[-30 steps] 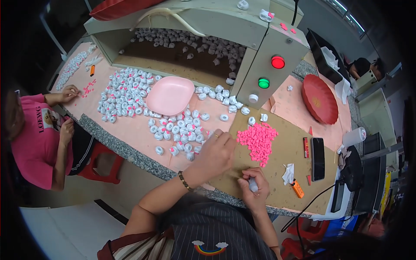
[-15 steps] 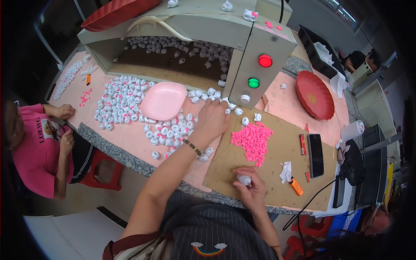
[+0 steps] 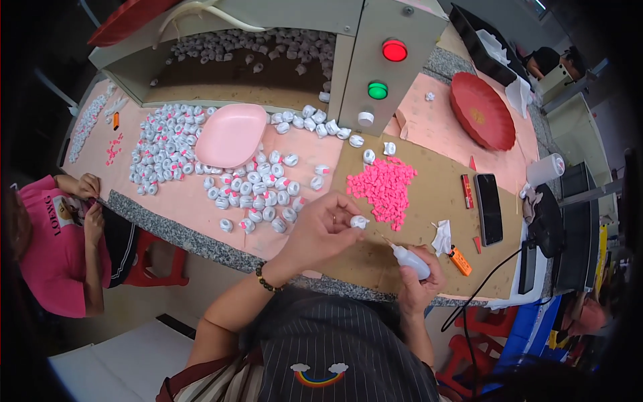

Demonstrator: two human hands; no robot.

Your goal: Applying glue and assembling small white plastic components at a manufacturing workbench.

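Note:
My left hand (image 3: pixel 326 228) pinches a small white rounded piece (image 3: pixel 360 222) between thumb and fingertips, above the brown board (image 3: pixel 348 268). My right hand (image 3: pixel 420 278) is wrapped around a translucent squeeze bottle (image 3: pixel 411 262), its thin nozzle tilted up toward the white piece but apart from it. Just beyond both hands lies a heap of small bright pink bits (image 3: pixel 382 191). Two white pieces stand at the heap's far edge. To the left, many similar white pieces (image 3: pixel 258 194) are spread on pink paper, several with a pink bit on them.
A pink tray (image 3: pixel 231 136) sits among the pieces, before a grey machine (image 3: pixel 388 27) with red and green lights. At right lie a phone (image 3: pixel 489 209), an orange lighter (image 3: pixel 460 261), crumpled tissue (image 3: pixel 441 238) and a red dish (image 3: pixel 483 110). Another person (image 3: pixel 67 248) sits at left.
My left hand has come back from the row near the machine, now holding a white piece. The right hand has shifted right and turned the bottle's nozzle toward it. The view has shifted slightly.

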